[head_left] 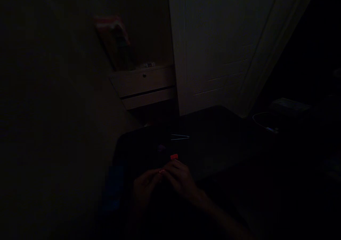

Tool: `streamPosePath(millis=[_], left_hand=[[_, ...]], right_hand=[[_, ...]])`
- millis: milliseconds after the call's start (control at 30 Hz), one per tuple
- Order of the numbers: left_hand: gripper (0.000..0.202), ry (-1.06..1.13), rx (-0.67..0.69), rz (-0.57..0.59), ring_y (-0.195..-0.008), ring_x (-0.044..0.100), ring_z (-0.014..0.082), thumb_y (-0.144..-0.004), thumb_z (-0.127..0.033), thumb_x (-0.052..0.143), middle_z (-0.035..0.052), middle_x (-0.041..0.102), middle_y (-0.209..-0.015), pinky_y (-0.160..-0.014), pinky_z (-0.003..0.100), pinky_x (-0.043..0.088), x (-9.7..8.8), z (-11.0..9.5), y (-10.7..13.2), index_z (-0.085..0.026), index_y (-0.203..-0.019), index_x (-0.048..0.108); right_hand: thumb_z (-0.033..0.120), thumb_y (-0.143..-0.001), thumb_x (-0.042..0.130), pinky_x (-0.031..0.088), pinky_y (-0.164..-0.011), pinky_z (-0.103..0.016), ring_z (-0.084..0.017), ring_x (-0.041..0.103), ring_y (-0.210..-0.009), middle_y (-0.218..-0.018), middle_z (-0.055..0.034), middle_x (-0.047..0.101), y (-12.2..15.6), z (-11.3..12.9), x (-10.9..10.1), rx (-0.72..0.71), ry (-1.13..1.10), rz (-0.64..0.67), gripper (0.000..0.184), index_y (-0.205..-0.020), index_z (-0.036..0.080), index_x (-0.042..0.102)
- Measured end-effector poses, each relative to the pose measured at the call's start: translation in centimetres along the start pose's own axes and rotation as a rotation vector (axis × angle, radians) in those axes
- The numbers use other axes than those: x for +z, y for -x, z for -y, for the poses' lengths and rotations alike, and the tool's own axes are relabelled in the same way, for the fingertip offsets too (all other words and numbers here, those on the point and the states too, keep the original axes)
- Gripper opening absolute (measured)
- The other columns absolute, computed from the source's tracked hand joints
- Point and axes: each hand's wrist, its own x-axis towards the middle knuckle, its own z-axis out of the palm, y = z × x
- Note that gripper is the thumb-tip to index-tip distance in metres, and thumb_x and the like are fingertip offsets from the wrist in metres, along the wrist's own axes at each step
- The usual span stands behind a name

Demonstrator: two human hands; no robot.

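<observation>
The view is very dark. My left hand and my right hand meet above the near edge of a dark table. The fingertips of both are pinched together around a tiny reddish thing, too small and dim to name. Just past my right fingers lies a small bright red-orange piece of blocky shape. Beyond it are a thin metal pair of tweezers, spread in a narrow V, and a small dim purple lump.
A blue object is at the left near side. Behind the table, a drawer unit carries a red-topped packet. A pale panelled door stands beside it. At the right are a white cable and a box-like shape.
</observation>
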Motion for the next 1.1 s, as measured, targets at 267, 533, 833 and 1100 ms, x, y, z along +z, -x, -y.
streamPosePath(millis=[267, 533, 833, 1100], left_hand=[[0.026, 0.033, -0.035, -0.002, -0.09, 0.08, 0.031, -0.07, -0.04, 0.083, 0.0098, 0.085, -0.094, -0.087, 0.04, 0.065, 0.37, 0.19, 0.27, -0.02, -0.086, 0.085], [0.035, 0.065, -0.057, -0.039, -0.096, 0.08, 0.033, -0.064, -0.039, 0.087, 0.0102, 0.085, -0.102, -0.09, 0.043, 0.065, 0.44, -0.04, 0.38, -0.02, -0.094, 0.085], [0.025, 0.064, 0.006, -0.102, -0.093, 0.08, 0.0308, -0.067, -0.035, 0.085, 0.0084, 0.085, -0.096, -0.088, 0.039, 0.065, 0.4, 0.31, 0.36, -0.021, -0.087, 0.085], [0.018, 0.006, 0.05, -0.099, -0.084, 0.08, 0.0282, -0.068, -0.037, 0.084, 0.0062, 0.084, -0.085, -0.084, 0.036, 0.065, 0.37, -0.09, 0.4, -0.022, -0.077, 0.082]], right_hand=[[0.028, -0.105, 0.058, 0.054, -0.075, -0.032, -0.019, 0.068, -0.082, -0.091, -0.0063, 0.073, 0.07, 0.18, -0.22, -0.007, 0.019, -0.014, 0.022, -0.099, 0.02, 0.077], [0.03, -0.106, 0.057, 0.056, -0.082, -0.031, -0.02, 0.071, -0.089, -0.097, -0.0059, 0.076, -0.23, 0.11, -0.19, 0.072, -0.072, 0.006, 0.023, -0.103, 0.022, 0.078], [0.023, -0.104, 0.06, 0.057, -0.085, -0.03, -0.019, 0.072, -0.096, -0.108, -0.0066, 0.075, 0.01, -0.27, 0.07, 0.038, -0.144, 0.031, 0.027, -0.126, 0.027, 0.075], [0.029, -0.103, 0.064, 0.058, -0.084, -0.032, -0.02, 0.074, -0.087, -0.097, -0.0054, 0.08, -0.12, -0.38, -0.15, -0.001, -0.095, -0.032, 0.017, -0.105, 0.023, 0.079]])
